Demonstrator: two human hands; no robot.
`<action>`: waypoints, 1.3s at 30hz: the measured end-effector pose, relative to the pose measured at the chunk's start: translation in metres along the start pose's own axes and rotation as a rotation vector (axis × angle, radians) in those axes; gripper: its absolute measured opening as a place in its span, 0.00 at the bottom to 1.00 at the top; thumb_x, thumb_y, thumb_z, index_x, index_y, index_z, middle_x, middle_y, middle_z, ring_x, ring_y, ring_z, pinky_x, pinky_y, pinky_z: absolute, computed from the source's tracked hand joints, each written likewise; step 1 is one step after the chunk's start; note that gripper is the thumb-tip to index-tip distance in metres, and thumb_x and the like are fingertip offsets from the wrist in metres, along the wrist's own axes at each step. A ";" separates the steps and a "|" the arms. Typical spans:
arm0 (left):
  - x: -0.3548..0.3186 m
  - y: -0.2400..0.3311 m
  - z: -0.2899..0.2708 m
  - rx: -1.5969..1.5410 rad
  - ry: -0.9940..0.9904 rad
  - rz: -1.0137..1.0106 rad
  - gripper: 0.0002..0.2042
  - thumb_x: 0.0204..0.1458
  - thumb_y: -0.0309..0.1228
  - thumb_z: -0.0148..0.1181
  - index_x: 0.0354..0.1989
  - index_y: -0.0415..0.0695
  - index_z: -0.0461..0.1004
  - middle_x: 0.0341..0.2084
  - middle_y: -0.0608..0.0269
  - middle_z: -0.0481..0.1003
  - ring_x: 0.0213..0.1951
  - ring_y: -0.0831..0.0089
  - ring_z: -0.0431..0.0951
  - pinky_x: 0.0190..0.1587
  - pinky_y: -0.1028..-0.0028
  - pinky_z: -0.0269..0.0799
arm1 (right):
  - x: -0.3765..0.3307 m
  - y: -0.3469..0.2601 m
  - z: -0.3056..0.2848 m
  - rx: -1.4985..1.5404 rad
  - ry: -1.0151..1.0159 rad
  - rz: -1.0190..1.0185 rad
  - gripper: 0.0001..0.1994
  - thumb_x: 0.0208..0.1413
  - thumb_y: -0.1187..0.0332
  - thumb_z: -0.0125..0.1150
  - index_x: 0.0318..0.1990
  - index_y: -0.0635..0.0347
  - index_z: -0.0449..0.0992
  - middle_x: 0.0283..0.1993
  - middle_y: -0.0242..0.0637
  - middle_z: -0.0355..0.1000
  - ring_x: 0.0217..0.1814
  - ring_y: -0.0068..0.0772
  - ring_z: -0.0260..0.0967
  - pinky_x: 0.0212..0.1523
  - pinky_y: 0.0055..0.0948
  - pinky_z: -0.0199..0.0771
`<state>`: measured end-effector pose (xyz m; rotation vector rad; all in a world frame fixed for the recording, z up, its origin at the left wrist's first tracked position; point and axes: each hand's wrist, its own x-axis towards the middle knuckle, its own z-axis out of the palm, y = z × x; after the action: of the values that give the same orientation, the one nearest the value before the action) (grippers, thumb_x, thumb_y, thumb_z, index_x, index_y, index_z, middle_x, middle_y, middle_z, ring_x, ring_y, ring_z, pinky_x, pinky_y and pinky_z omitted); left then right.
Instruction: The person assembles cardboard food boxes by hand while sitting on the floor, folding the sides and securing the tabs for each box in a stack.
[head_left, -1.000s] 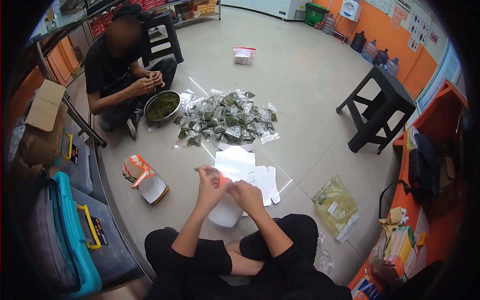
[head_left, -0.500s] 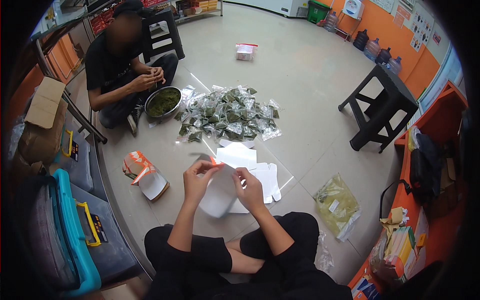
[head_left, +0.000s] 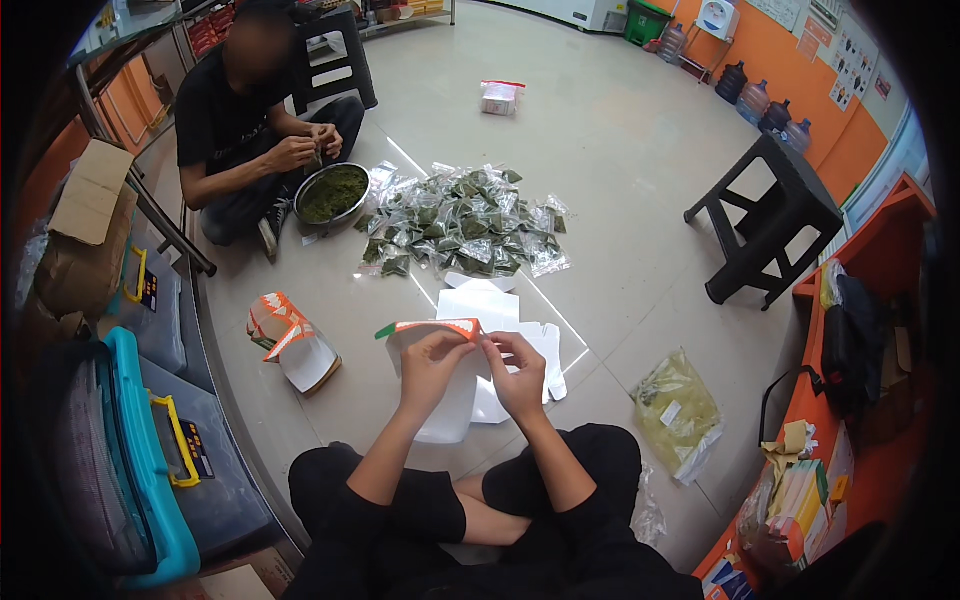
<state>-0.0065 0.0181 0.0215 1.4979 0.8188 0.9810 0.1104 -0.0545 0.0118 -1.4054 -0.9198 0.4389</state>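
Observation:
My left hand (head_left: pixel 432 370) and my right hand (head_left: pixel 515 368) meet in front of my crossed legs. Between them is an unfolded cardboard carton (head_left: pixel 443 412), white on this face, with an orange and green printed flap bent over at its top edge. Both hands pinch it along that flap, thumbs and fingers closed. Beneath and beyond, more flat white cartons (head_left: pixel 540 345) lie on the floor. To the left stands a stack of folded orange-printed cartons (head_left: pixel 305 345). Farther off spreads a heap of small clear bags with green contents (head_left: pixel 465 222).
A co-worker (head_left: pixel 235 130) sits at far left, fingers together by a metal bowl (head_left: pixel 333 193) of green shreds. A yellowish plastic bag (head_left: pixel 675 410) lies right. A black stool (head_left: pixel 770 215), an orange shelf (head_left: pixel 880 290) and lidded boxes (head_left: pixel 190 460) flank the floor.
The carton has turned so its printed flap faces up and stretches left. My hands have shifted slightly right and closer together. The co-worker's hands have moved slightly.

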 end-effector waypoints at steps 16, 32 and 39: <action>0.000 -0.007 0.001 -0.088 -0.140 -0.087 0.04 0.49 0.22 0.61 0.32 0.38 0.74 0.30 0.63 0.77 0.35 0.79 0.77 0.40 0.80 0.71 | -0.001 0.012 -0.001 0.200 -0.054 0.123 0.04 0.54 0.73 0.60 0.33 0.65 0.74 0.32 0.30 0.71 0.35 0.18 0.69 0.31 0.18 0.70; 0.001 -0.008 0.000 -0.220 -0.198 -0.103 0.05 0.49 0.23 0.61 0.32 0.38 0.73 0.30 0.62 0.77 0.37 0.78 0.77 0.43 0.78 0.71 | -0.003 0.002 -0.001 0.154 0.012 0.135 0.06 0.52 0.70 0.62 0.30 0.64 0.74 0.31 0.30 0.70 0.33 0.17 0.68 0.29 0.17 0.70; 0.001 -0.005 -0.002 -0.226 -0.203 -0.111 0.04 0.49 0.23 0.61 0.32 0.38 0.74 0.31 0.63 0.78 0.37 0.78 0.77 0.43 0.78 0.71 | 0.000 0.007 -0.004 0.221 -0.047 0.131 0.07 0.52 0.69 0.62 0.30 0.64 0.74 0.31 0.30 0.70 0.34 0.18 0.68 0.30 0.17 0.70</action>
<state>-0.0074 0.0205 0.0170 1.3183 0.6171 0.7961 0.1154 -0.0560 0.0053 -1.2605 -0.7935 0.6546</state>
